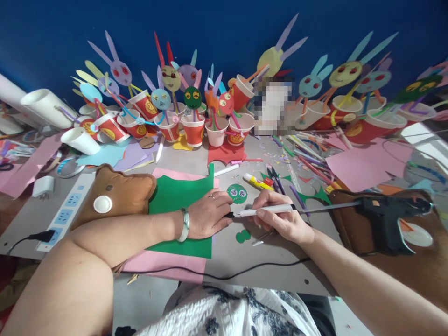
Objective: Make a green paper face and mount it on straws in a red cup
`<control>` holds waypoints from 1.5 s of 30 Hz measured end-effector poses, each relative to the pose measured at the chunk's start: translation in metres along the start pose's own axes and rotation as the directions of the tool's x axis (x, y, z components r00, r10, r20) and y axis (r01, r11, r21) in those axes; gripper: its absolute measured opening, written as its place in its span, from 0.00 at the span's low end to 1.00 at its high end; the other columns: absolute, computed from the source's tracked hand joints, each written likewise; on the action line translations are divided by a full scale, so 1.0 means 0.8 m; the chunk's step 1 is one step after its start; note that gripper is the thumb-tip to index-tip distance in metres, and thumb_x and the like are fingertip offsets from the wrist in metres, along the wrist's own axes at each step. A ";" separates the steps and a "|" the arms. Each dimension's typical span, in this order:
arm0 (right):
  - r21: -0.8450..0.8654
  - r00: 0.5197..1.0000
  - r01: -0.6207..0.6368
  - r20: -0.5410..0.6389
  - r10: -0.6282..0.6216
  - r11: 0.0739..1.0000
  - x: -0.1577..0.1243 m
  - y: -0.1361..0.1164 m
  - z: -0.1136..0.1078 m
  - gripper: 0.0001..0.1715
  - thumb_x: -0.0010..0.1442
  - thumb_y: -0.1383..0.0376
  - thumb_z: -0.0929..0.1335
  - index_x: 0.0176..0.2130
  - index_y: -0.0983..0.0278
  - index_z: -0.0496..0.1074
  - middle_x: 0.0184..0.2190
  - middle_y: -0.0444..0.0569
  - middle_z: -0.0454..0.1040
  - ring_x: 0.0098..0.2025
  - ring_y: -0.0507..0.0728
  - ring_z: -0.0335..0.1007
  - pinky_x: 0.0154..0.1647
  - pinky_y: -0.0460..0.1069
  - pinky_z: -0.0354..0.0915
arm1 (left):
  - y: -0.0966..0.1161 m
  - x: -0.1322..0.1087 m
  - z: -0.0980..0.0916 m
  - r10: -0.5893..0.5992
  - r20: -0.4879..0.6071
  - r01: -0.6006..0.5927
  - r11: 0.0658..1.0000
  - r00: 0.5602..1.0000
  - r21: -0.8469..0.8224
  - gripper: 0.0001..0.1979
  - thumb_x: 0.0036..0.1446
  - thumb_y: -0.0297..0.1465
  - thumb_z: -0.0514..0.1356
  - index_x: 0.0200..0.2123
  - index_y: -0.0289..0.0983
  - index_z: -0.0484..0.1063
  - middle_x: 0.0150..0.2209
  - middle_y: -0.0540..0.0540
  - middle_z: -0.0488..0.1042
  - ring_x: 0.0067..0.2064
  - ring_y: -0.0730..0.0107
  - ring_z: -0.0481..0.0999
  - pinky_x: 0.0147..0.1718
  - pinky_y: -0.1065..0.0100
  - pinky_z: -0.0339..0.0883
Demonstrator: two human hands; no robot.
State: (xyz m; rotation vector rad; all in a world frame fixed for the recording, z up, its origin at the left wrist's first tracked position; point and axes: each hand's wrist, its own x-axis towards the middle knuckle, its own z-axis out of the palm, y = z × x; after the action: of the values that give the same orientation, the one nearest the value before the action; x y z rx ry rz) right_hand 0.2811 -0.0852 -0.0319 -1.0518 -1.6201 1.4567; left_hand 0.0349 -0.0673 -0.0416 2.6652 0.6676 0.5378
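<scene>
gripping the white marker (271,210) in your curled right hand (284,223), you're pinching a black cap (230,215) with your left hand (206,215), near the green paper face (237,193). a slipping nib (237,214) could be inking that face.

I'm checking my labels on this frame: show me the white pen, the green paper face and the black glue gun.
White pen (275,208): head view, on its barrel.
Green paper face (238,193): head view, between its two eyes.
Black glue gun (381,215): head view, on its body.
</scene>
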 end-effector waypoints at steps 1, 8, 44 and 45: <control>-0.006 1.000 -0.009 0.010 0.009 1.000 0.000 -0.001 0.000 0.14 0.61 0.53 0.69 0.32 0.60 0.69 0.22 0.43 0.75 0.16 0.50 0.61 0.16 0.47 0.59 | 0.000 0.000 0.000 0.003 0.001 -0.003 1.000 1.000 0.002 0.13 0.68 0.34 0.51 0.37 0.33 0.71 0.47 0.37 0.74 0.53 0.56 0.71 0.61 0.50 0.60; -0.110 0.999 0.012 0.038 -0.008 0.994 0.002 -0.007 -0.005 0.12 0.60 0.57 0.72 0.34 0.63 0.75 0.24 0.48 0.76 0.24 0.54 0.71 0.24 0.48 0.65 | 0.001 -0.002 0.004 0.001 -0.009 -0.001 1.000 1.000 0.012 0.14 0.69 0.35 0.50 0.37 0.35 0.71 0.47 0.38 0.74 0.55 0.57 0.70 0.63 0.49 0.55; -0.489 0.837 0.547 0.318 -0.445 0.679 -0.011 -0.010 0.039 0.08 0.66 0.65 0.65 0.38 0.66 0.72 0.22 0.45 0.73 0.23 0.50 0.66 0.25 0.46 0.58 | 0.015 -0.011 0.004 0.170 -0.192 -0.159 0.985 0.967 0.071 0.29 0.71 0.38 0.36 0.24 0.37 0.67 0.24 0.46 0.66 0.27 0.67 0.62 0.40 0.61 0.62; -0.488 0.835 0.551 0.321 -0.448 0.677 -0.013 -0.011 0.041 0.08 0.66 0.65 0.65 0.38 0.66 0.72 0.23 0.45 0.73 0.23 0.50 0.66 0.25 0.46 0.58 | 0.016 -0.011 0.006 0.183 -0.211 -0.168 0.982 0.960 0.089 0.28 0.71 0.38 0.37 0.24 0.37 0.67 0.23 0.46 0.66 0.26 0.67 0.61 0.40 0.61 0.62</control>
State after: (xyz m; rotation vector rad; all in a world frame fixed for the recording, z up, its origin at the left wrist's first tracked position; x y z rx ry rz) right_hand 0.2548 -0.1084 -0.0265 -0.6727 -2.3311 0.7111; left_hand 0.0344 -0.0837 -0.0426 2.7729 0.5179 0.8827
